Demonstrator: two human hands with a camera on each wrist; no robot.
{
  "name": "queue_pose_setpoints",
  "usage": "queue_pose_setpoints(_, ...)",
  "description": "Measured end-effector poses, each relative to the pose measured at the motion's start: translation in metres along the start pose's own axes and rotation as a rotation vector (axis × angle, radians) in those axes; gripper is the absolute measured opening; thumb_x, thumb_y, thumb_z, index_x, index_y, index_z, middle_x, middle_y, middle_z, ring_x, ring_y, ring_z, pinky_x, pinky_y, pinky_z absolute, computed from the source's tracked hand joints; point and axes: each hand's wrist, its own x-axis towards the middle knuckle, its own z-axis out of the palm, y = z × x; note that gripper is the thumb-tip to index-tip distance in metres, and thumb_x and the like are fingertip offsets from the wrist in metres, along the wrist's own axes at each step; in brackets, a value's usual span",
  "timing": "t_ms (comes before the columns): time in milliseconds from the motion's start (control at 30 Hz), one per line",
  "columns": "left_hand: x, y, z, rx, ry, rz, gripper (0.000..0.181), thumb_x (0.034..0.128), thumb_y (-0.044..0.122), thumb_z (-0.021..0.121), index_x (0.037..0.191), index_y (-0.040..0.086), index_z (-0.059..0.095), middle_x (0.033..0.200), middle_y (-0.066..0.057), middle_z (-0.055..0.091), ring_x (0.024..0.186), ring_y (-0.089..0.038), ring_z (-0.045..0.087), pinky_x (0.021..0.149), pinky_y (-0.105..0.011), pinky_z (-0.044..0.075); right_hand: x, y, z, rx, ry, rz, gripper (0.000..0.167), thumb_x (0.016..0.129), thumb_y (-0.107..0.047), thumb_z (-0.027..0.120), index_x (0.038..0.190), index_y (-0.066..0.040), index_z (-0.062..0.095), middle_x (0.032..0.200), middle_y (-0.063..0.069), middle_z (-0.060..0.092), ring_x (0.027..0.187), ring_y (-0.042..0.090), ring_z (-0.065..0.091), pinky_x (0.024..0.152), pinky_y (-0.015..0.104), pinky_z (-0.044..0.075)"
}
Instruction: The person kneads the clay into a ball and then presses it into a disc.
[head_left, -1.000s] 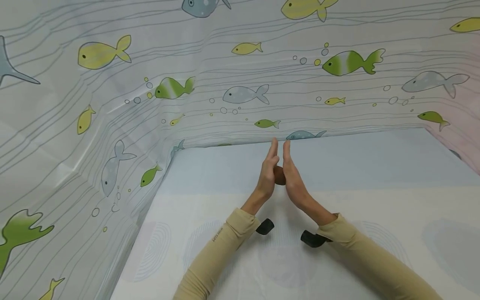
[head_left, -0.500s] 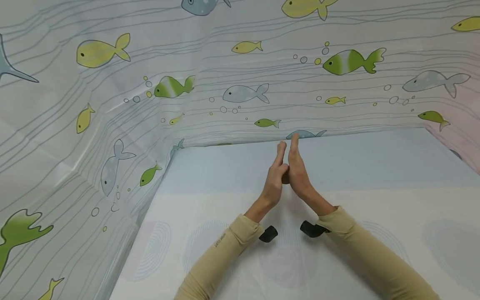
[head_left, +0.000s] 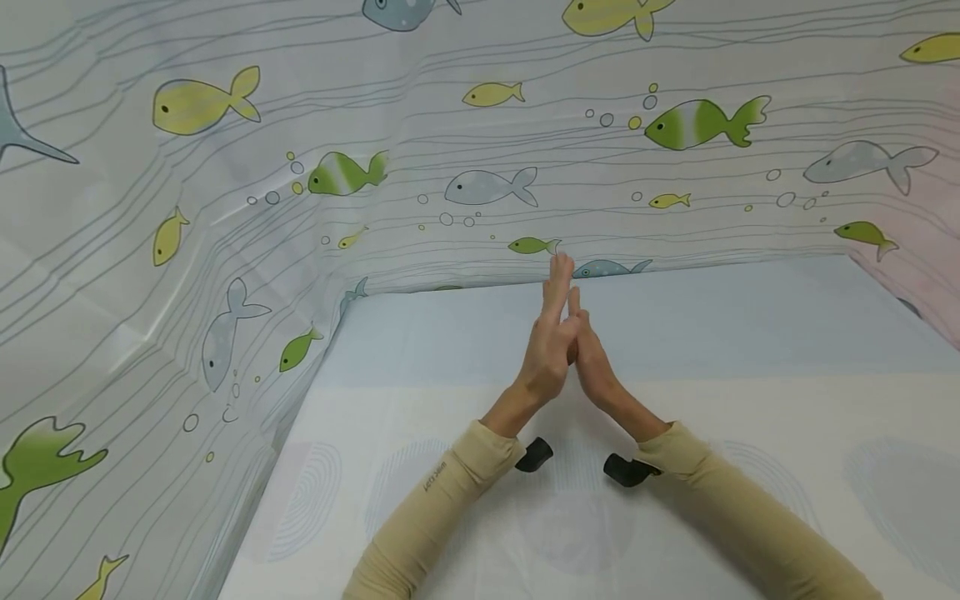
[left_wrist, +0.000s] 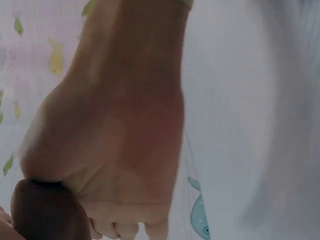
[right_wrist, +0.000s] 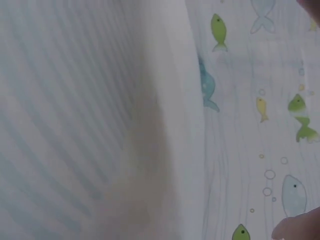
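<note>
A brown rounded object is pressed between the two palms, mostly hidden in the head view. My left hand stands upright with straight fingers, its palm against the object. Facing it from the right, my right hand also has straight fingers and lies partly behind the left one. In the left wrist view the dark brown object touches the base of the thumb of my left hand. Only a bit of my right hand shows at the lower corner of the right wrist view.
Beneath the forearms lies a table with a pale blue and white cover. A curtain with printed fish rises behind and to the left. Black wrist devices sit under the left cuff and the right cuff.
The hands have slid along each other: the left fingertips moved up past the right ones, which came lower. The brown object, plainly visible a second ago, is now mostly covered.
</note>
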Motion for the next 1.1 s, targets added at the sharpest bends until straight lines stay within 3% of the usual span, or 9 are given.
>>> queue_pose_setpoints(67,0.005,0.001,-0.004,0.000,0.011,0.010,0.070,0.0933,0.022,0.021,0.158,0.001,0.007,0.167,-0.003,0.001,0.153,-0.018,-0.003,0.123,-0.040,-0.001,-0.003,0.001,0.004,0.040,-0.006,0.001,0.066,0.107,-0.041,0.008,0.138,0.005,0.044,0.095,0.008,0.056,0.112,0.016,0.048,0.105,0.032,0.030)
queue_pose_setpoints(100,0.007,0.000,-0.006,-0.008,0.018,0.004,0.069,0.0934,0.022,0.022,0.158,0.001,0.008,0.167,-0.002,0.001,0.153,-0.017,-0.004,0.123,-0.039,-0.001,-0.005,0.001,0.006,0.058,-0.011,0.004,0.064,0.108,-0.042,0.009,0.119,0.005,0.051,0.081,0.005,0.045,0.095,0.014,0.047,0.095,0.030,0.034)
queue_pose_setpoints(200,0.012,-0.003,-0.010,-0.048,0.032,-0.034,0.069,0.0941,0.022,0.023,0.158,0.002,0.007,0.166,0.001,0.000,0.153,-0.014,-0.006,0.123,-0.038,-0.001,-0.009,-0.005,0.010,0.082,-0.035,0.040,0.053,0.107,-0.045,0.011,0.095,-0.005,0.044,0.090,-0.001,0.039,0.087,0.011,0.041,0.082,0.027,0.034)
queue_pose_setpoints(367,0.013,-0.012,-0.014,-0.079,0.037,-0.092,0.071,0.0926,0.024,0.025,0.160,0.010,0.007,0.166,0.005,-0.003,0.152,-0.010,-0.007,0.123,-0.039,0.000,-0.013,-0.014,0.010,0.037,-0.086,0.078,0.069,0.106,-0.050,0.010,0.132,0.006,0.040,0.115,0.009,0.042,0.109,0.019,0.042,0.102,0.037,0.034)
queue_pose_setpoints(500,0.012,-0.019,-0.013,-0.078,0.037,-0.106,0.071,0.0926,0.026,0.025,0.160,0.012,0.007,0.166,0.005,-0.003,0.152,-0.009,-0.006,0.123,-0.039,0.001,-0.014,-0.017,0.010,0.027,-0.118,0.027,0.070,0.106,-0.050,0.009,0.159,-0.005,0.009,0.137,0.021,0.038,0.128,0.025,0.034,0.113,0.050,0.025)
queue_pose_setpoints(600,0.011,-0.024,-0.012,-0.095,0.042,-0.120,0.071,0.0922,0.025,0.025,0.160,0.010,0.008,0.166,0.005,-0.001,0.152,-0.008,-0.006,0.123,-0.039,0.002,-0.015,-0.020,0.010,0.019,-0.137,-0.007,0.067,0.105,-0.051,0.009,0.159,-0.016,-0.009,0.162,0.017,0.013,0.148,0.024,0.011,0.119,0.055,0.011)
queue_pose_setpoints(667,0.010,-0.027,-0.012,-0.106,0.045,-0.140,0.071,0.0926,0.026,0.025,0.160,0.010,0.008,0.166,0.006,0.000,0.151,-0.007,-0.006,0.123,-0.039,0.002,-0.015,-0.022,0.010,0.015,-0.138,-0.024,0.066,0.105,-0.052,0.009,0.159,-0.017,-0.009,0.164,0.013,0.006,0.151,0.023,0.003,0.119,0.056,0.006)
queue_pose_setpoints(733,0.008,-0.031,-0.012,-0.126,0.040,-0.177,0.070,0.0941,0.028,0.026,0.160,0.011,0.008,0.166,0.008,0.002,0.151,-0.006,-0.007,0.123,-0.039,0.000,-0.016,-0.023,0.011,-0.001,-0.136,-0.036,0.067,0.105,-0.052,0.009,0.159,-0.016,-0.008,0.165,0.001,-0.013,0.151,0.017,-0.013,0.120,0.055,-0.003)
queue_pose_setpoints(1100,-0.013,-0.056,-0.007,-0.124,-0.069,-0.292,0.064,0.1011,0.030,0.015,0.159,0.006,0.003,0.166,-0.004,-0.003,0.153,-0.019,-0.010,0.122,-0.044,-0.001,-0.012,-0.019,0.008,-0.076,-0.063,-0.062,0.059,0.107,-0.043,0.011,0.160,-0.019,0.002,0.165,-0.001,-0.012,0.151,0.015,-0.015,0.119,0.055,-0.008)
